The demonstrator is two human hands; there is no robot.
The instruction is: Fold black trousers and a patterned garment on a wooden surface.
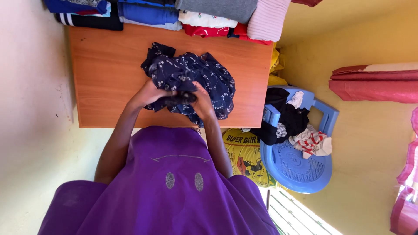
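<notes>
A crumpled dark navy garment of thin fabric with small white flowers point(191, 80) lies bunched on the orange-brown wooden table point(104, 78), near the middle of its near half. Both hands are on the garment's near edge. The left hand point(150, 93) has its fingers curled shut around a fold of the cloth, and the right hand point(202, 101) is likewise closed on the fabric just beside it, the two hands almost touching, with a dark rolled strip of the garment pinched between them. The person's purple top point(170, 182) fills the foreground below the table.

Along the table's far edge sits a row of folded clothes point(174, 15): blue, dark striped, grey, white, red and pink ribbed pieces stacked side by side, well apart from the navy garment. An exact count of them cannot be told, as they overlap.

To the right of the table stands one light blue plastic chair point(300, 165), with a heap of black clothing point(285, 117) and a white and red checked piece point(313, 141) on its seat. Between the table and the chair, on the floor, lies one yellow printed sack point(244, 154). Farther right of the table, red and pink cloth point(374, 82) hangs against the yellow wall point(361, 35).
</notes>
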